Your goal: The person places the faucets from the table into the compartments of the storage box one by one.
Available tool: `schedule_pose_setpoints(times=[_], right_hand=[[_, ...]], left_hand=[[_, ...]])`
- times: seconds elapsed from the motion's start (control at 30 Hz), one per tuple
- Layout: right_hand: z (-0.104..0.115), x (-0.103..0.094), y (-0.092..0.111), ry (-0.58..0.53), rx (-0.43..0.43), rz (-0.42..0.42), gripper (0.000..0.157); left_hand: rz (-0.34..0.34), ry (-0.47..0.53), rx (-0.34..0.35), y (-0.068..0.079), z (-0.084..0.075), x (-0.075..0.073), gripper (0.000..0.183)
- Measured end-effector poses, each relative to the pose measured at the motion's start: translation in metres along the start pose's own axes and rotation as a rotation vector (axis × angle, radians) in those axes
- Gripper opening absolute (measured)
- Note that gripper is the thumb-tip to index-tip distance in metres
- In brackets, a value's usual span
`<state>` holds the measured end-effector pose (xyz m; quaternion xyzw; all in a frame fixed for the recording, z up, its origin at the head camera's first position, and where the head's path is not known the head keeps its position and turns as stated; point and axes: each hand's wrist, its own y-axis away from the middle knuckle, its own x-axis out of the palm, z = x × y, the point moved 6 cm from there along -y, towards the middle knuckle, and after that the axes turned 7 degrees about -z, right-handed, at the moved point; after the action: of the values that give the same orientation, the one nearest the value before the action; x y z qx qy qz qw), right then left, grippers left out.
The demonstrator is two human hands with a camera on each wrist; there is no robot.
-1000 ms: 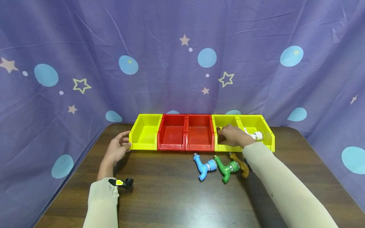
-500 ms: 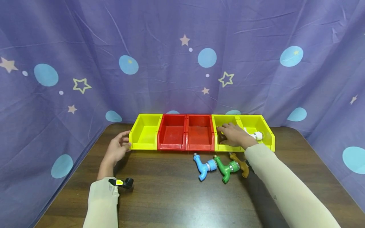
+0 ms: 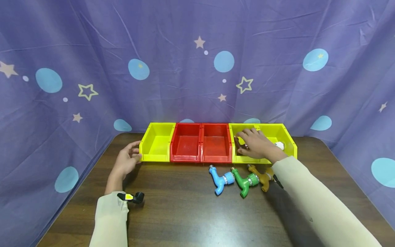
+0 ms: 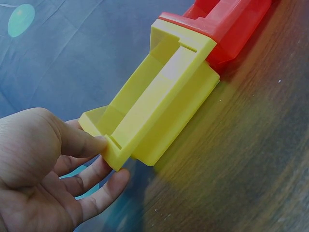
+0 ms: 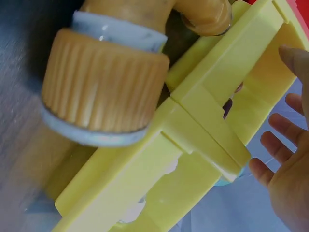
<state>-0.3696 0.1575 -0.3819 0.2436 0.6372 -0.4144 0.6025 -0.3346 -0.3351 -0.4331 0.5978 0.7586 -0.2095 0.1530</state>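
My left hand (image 3: 126, 162) pinches the near left corner of the leftmost yellow bin (image 4: 169, 101), thumb on its front and fingers along the outer side. My right hand (image 3: 259, 144) is over the fourth bin, a yellow one (image 3: 245, 159), with its fingers spread and apart in the right wrist view. Below the fingers, a dark brown tap (image 3: 238, 143) lies inside that bin, partly hidden by the hand. A white tap (image 3: 279, 145) lies in the rightmost yellow bin (image 3: 291, 142), mostly behind the right hand and wrist.
Two red bins (image 3: 186, 142) stand between the yellow ones in one row along the curtain (image 3: 185, 68). In front, on the wooden table (image 3: 172, 206), lie a blue tap (image 3: 219, 181), a green tap (image 3: 244, 183) and an ochre tap (image 5: 106, 82) close to the right sleeve.
My right hand has let go of the brown tap inside the fourth bin, spread its fingers and shifted slightly up and right. The left hand stays at its bin.
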Motion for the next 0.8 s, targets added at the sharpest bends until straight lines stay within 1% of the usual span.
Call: schedule_pose_setpoints(times=[0.3, 0.43, 0.67, 0.8], right_hand=[[0.004, -0.012, 0.020, 0.007, -0.060, -0.055, 0.056], [0.007, -0.017, 0.031, 0.008, -0.095, -0.073, 0.058], [0.008, -0.016, 0.052, 0.050, -0.142, -0.066, 0.063], [0.010, -0.017, 0.063, 0.051, -0.171, -0.062, 0.064]], left_hand=[[0.001, 0.004, 0.003, -0.001, 0.001, 0.001, 0.059], [-0.001, 0.003, 0.001, -0.001, 0.000, 0.001, 0.059], [-0.001, 0.006, 0.003, 0.000, -0.001, 0.001, 0.059], [0.000, 0.005, 0.007, 0.001, -0.002, 0.000, 0.059]])
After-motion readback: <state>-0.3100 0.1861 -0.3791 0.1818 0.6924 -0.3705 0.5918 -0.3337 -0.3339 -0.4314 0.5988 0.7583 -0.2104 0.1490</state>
